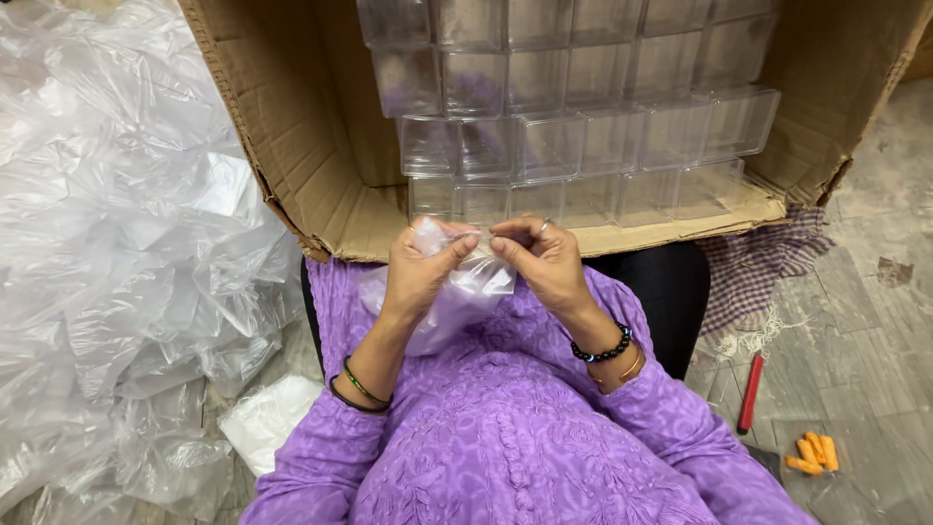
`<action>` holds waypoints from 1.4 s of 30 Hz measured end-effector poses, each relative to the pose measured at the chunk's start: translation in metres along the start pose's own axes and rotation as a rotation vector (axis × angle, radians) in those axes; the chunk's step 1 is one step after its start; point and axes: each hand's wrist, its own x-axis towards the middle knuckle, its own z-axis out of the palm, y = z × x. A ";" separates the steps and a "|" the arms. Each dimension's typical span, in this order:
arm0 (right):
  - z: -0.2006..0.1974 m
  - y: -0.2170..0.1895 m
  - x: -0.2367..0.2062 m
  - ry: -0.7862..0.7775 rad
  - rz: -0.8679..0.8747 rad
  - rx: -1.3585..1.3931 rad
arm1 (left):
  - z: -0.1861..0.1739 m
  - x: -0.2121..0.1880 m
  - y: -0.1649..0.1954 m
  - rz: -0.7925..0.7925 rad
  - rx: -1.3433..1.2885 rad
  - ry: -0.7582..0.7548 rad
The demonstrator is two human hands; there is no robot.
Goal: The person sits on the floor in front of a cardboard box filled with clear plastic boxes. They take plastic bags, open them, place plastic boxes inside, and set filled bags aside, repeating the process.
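Both hands meet over my lap in front of a cardboard box [292, 126]. My left hand [420, 267] and my right hand [541, 261] pinch the top edge of a small clear plastic bag [466, 292], fingers closed on the film. The bag hangs down between them over my purple tunic. Whether anything is inside the bag cannot be told. The box lies on its side and holds several clear plastic boxes [573, 107] stacked in rows.
A big heap of crumpled clear plastic film [126, 233] fills the left side. A white bag [267, 418] lies by my left elbow. On the stone floor at the right lie a red pen-like stick [750, 392], orange pieces [814, 453] and a checked cloth [763, 267].
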 end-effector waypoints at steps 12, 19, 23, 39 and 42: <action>0.000 0.005 -0.006 0.065 0.016 0.029 | 0.007 -0.016 -0.006 0.030 0.062 0.036; 0.003 0.015 -0.009 0.050 0.040 0.114 | 0.007 -0.016 -0.002 -0.095 -0.062 -0.013; 0.009 0.018 -0.012 0.054 0.119 0.102 | 0.005 -0.017 -0.010 0.038 0.074 0.033; 0.009 0.059 -0.021 0.075 0.542 0.628 | -0.017 -0.032 -0.072 -0.312 -0.006 0.028; 0.004 0.074 -0.022 0.055 0.448 0.370 | -0.025 -0.037 -0.083 -0.365 -0.160 0.068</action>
